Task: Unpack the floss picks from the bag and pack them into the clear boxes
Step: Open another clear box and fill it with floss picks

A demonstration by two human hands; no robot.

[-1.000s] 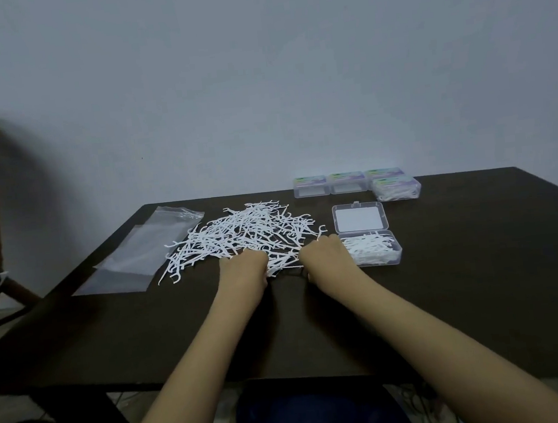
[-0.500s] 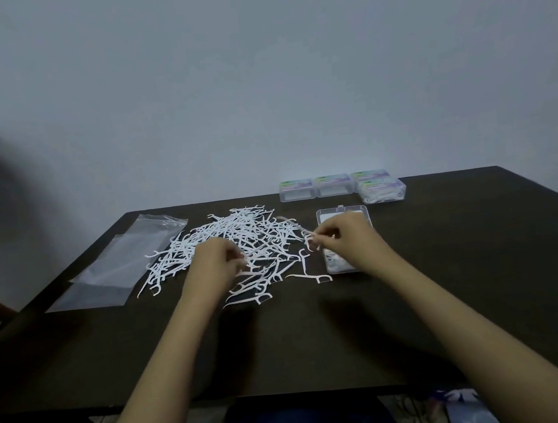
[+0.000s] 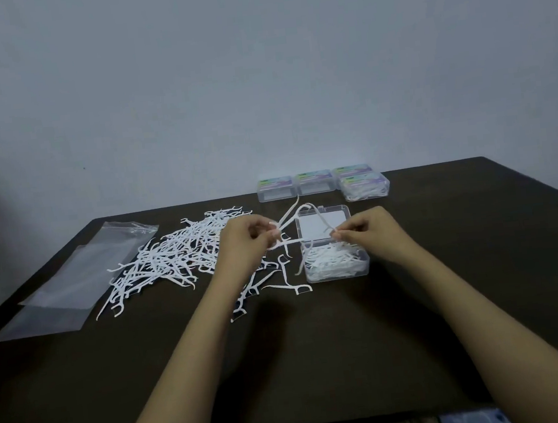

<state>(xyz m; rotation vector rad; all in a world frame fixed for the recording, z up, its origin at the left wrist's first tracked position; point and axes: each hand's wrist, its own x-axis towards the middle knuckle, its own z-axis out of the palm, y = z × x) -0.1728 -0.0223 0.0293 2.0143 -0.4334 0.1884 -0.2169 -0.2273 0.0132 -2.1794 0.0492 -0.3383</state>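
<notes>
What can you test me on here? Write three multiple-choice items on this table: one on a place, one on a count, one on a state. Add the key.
1. Where does the plastic bag lie?
A) left of the loose floss picks
B) inside a box
C) on top of the lids

2. How many closed boxes stand at the table's far edge?
A) two
B) four
C) six

3. How is the clear box by the right hand?
A) shut
B) open, holding picks
C) open, empty

Key:
1 A: the bag lies flat at the pile's left.
2 B: there are three in a row, plus one in front of the rightmost.
3 B: its lid lies back and white picks fill it.
</notes>
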